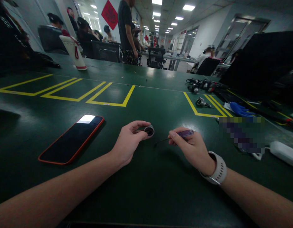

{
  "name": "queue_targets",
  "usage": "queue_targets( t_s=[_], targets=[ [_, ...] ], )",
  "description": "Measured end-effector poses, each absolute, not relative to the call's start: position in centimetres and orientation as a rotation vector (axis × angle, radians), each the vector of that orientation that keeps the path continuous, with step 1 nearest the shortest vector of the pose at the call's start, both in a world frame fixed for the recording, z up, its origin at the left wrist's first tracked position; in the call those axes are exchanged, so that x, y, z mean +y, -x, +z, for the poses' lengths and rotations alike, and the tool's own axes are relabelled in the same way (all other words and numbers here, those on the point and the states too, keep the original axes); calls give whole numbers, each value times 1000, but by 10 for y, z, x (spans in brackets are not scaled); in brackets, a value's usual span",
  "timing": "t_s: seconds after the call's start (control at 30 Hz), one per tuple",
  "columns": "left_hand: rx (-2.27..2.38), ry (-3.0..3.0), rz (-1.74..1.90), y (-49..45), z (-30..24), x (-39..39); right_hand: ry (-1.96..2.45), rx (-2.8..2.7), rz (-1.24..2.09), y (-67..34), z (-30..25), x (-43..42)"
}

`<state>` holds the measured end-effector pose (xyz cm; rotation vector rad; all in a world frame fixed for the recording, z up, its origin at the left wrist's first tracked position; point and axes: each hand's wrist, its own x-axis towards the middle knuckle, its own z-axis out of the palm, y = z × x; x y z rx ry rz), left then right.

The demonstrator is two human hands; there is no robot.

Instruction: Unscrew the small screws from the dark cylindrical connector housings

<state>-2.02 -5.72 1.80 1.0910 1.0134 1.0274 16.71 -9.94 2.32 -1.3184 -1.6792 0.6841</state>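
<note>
Pinched between the thumb and fingers of my left hand [129, 139] is a small grey ring-shaped part [149, 130], its round, dark opening turned toward the right. My right hand [191, 148] grips a screwdriver [186, 133] by its purple see-through handle. The thin dark shaft points left and slightly down, its tip just below and to the right of the round part, apart from it. Both hands are a little above the green table [146, 196]. What is inside the part is too dark to make out.
A phone in a red case [72, 139] lies to the left. Yellow tape frames [105, 104] mark the table. At right are a metal part [202, 102], several dark cabled parts [196, 85], a blue glove [241, 109] and a white power strip [284, 153]. A cup [75, 52] stands at far left.
</note>
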Motion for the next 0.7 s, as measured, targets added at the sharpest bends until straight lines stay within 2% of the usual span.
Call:
queue_targets(
  t_s=[0.7],
  targets=[
    [935,-1077,923,10,15,-72,1261,-1746,731,-163,22,-100]
  ],
)
